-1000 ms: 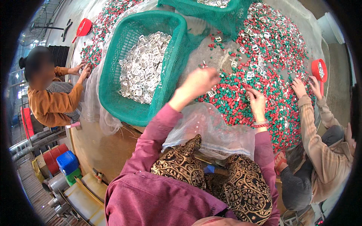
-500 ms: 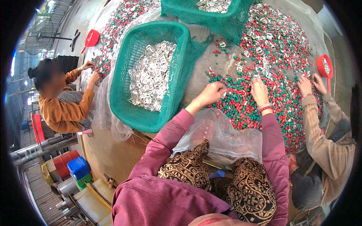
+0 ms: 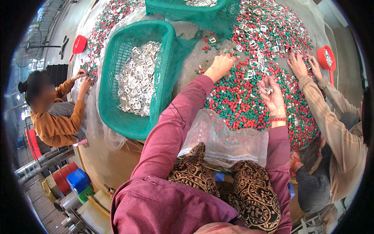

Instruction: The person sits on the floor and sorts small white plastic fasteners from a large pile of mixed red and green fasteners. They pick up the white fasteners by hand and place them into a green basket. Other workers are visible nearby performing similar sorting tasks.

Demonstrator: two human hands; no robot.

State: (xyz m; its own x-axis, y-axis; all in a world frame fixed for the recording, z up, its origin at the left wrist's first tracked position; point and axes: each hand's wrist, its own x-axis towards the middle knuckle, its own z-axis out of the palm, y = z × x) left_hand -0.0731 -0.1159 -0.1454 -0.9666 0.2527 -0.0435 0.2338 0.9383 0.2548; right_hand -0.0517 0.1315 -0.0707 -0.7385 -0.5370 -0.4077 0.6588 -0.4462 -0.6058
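Observation:
A heap of small red, green and white pieces (image 3: 249, 97) mixed with silvery metal clips covers the table top. My left hand (image 3: 220, 65) rests knuckles-up on the heap's near edge, fingers curled among the pieces. My right hand (image 3: 272, 95) is raised slightly over the heap and pinches silvery clips (image 3: 267, 89) between its fingers. To my left stands a green mesh basket (image 3: 117, 113) with several silvery clips (image 3: 136, 80) piled in it. A clear plastic sheet (image 3: 224, 134) hangs over the table edge onto my lap.
A second green mesh basket (image 3: 202, 13) sits at the far side. A person in a brown top (image 3: 58, 121) sorts at the left; another person's hands (image 3: 302, 64) work at the right beside a red scoop (image 3: 326, 58). Another red scoop (image 3: 78, 45) lies far left.
My left hand came back from above the basket side and settled on the heap's edge. My right hand lifted off the pile with clips in its fingers.

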